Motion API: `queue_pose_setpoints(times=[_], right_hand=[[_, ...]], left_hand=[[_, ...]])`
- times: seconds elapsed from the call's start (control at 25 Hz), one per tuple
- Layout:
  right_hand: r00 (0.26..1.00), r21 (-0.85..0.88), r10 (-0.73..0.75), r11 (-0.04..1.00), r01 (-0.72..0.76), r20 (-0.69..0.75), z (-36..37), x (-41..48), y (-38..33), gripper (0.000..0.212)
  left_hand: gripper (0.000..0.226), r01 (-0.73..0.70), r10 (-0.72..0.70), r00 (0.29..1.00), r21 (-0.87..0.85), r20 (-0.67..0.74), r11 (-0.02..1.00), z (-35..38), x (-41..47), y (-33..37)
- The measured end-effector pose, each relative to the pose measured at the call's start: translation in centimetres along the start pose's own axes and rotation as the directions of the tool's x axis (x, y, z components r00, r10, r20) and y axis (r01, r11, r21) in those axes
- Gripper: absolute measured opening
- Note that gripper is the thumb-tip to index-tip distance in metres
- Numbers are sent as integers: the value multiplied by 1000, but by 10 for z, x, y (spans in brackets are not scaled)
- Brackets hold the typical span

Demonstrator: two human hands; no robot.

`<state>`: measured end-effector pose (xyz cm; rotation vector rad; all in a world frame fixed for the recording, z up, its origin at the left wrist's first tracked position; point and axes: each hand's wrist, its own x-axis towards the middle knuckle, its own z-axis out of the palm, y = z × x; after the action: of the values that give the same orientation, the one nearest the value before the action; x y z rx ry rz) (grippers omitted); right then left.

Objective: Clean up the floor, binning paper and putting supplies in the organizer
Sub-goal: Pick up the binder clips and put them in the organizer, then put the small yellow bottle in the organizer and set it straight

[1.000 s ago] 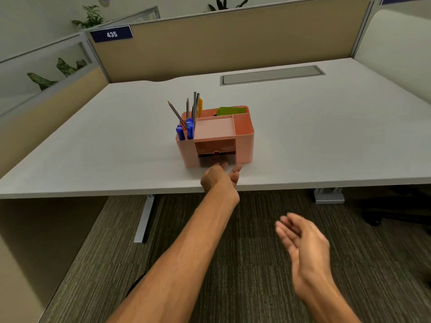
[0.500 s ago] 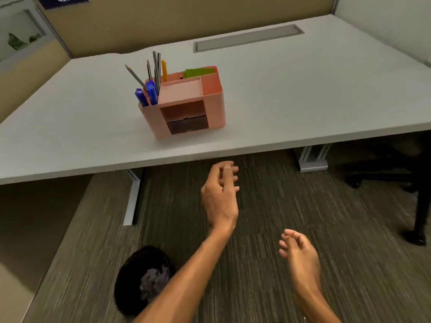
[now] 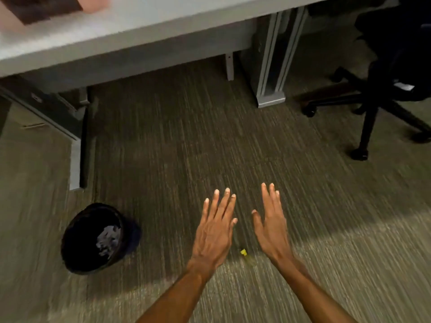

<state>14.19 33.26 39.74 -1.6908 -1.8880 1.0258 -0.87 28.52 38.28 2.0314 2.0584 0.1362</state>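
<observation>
Yellow bit (image 3: 243, 252): a small thing with a yellow tip lies on the carpet (image 3: 175, 148), between your two wrists. It is too blurry to say what it is.
Left hand (image 3: 214, 231): a moment ago it was up at the organizer. Now it is down low over the floor, fingers straight and spread, holding nothing.
Right hand (image 3: 271, 229): flat beside the left one, fingers straight, holding nothing too.
Your view: it has dropped from the desk (image 3: 140, 22) to the floor. Only a pink corner of the organizer (image 3: 95, 4) shows, top left.
Bin (image 3: 79, 220): black, on your left, with crumpled paper (image 3: 107, 240) inside.
What it means: I think you are hunting for the next thing. The yellow bit looks like the next pick, likely for the organizer.
</observation>
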Motion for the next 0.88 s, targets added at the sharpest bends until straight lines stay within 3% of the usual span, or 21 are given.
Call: queue_pose_setpoints(times=[0.28, 0.68, 0.88], right_hand=[[995, -52, 52, 997, -48, 88, 45, -40, 132, 77], [953, -116, 151, 985, -124, 263, 190, -77, 298, 70], [947, -290, 168, 953, -86, 272, 262, -55, 338, 60]], left_hand=[[56, 15, -16, 977, 8, 211, 1000, 132, -36, 26], [56, 110, -111, 960, 19, 255, 994, 306, -86, -1], [57, 147, -150, 946, 33, 289, 989, 362, -91, -35]])
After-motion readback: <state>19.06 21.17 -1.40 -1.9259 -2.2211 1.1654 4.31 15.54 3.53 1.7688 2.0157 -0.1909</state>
